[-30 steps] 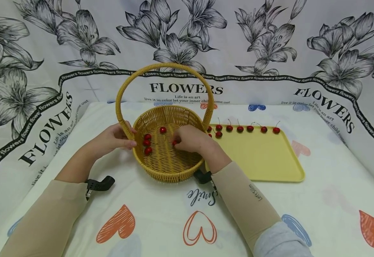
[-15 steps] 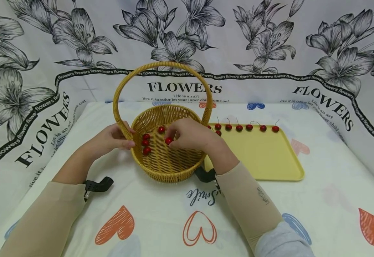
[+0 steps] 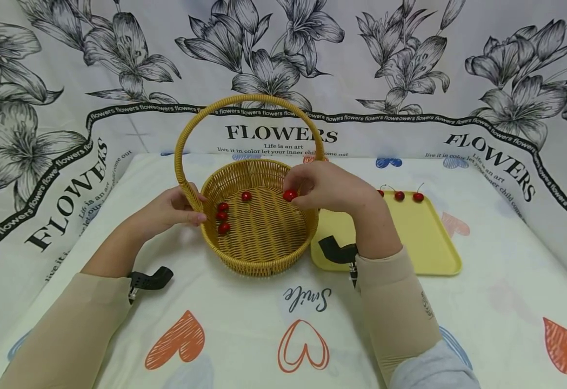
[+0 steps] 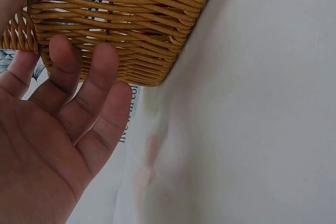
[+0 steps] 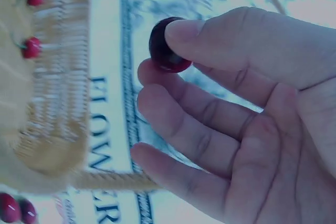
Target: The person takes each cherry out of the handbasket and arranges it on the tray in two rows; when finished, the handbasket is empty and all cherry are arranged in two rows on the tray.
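Observation:
A yellow wicker basket (image 3: 259,267) with a tall hoop handle (image 3: 251,99) stands in the middle of the head view. My left hand (image 3: 164,213) grips its left side where the handle meets the rim; the left wrist view has this hand's fingers (image 4: 105,66) curled against the woven wall. Between thumb and fingertips, my right hand (image 3: 334,186) pinches a red cherry (image 3: 290,195) above the basket's right side. That cherry (image 5: 169,45) looks dark in the right wrist view. Inside the basket, several cherries (image 3: 222,216) lie along the left and one cherry (image 3: 246,196) farther back.
To the basket's right lies a yellow tray (image 3: 424,243), partly behind my right hand and forearm. Cherries with stems, such as this cherry (image 3: 418,197), line its back edge, some of them hidden. A white printed cloth (image 3: 234,329) covers the table, and a flowered cloth (image 3: 409,65) hangs behind.
My right hand has lifted the cherry off the basket's floor, moved slightly left, then swung right and back toward the tray side. My left hand has kept its grip.

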Available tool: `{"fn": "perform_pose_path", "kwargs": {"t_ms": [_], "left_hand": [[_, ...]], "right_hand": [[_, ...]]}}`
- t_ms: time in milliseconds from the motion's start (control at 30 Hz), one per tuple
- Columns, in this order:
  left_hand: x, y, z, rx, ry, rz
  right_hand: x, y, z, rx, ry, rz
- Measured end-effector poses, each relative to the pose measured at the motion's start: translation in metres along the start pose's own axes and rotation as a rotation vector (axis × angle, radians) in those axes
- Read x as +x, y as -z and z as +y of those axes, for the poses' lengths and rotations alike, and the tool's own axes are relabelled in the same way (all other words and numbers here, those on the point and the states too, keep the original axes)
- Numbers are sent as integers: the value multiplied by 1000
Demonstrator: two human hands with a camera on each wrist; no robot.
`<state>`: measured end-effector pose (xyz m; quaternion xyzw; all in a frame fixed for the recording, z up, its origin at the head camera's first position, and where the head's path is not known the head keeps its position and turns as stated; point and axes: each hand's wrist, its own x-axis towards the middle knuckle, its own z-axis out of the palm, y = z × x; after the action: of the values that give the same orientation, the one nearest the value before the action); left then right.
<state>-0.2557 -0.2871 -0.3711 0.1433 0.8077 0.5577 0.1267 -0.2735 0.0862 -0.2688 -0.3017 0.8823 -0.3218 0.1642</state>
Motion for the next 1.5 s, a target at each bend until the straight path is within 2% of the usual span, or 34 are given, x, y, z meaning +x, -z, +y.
{"fn": "perform_pose_path", "kwargs": {"t_ms": [233,367,467,667,867,1133,1333,1500], "left_hand": [[1,-1,1,-3,4,-8],[1,0,1,0,7,-4],[0,0,0,-1,14,2],[-1,0,-1,0,22,9],[-1,-1,-1,-1,19,5],[0,0,0,2,17,0],[0,0,1,3,32,8],[-2,-1,2,4,34,18]], "right_hand": [[-29,26,11,113,-42,54],[-40,37,20,100,-88,114],[-43,43,28,67,-152,155],[-38,48,50,28,-250,182],[-25,45,84,39,-318,192],[-14,36,126,26,-363,210],[-14,29,145,23,-368,222],[-12,22,153,47,-366,195]]}}
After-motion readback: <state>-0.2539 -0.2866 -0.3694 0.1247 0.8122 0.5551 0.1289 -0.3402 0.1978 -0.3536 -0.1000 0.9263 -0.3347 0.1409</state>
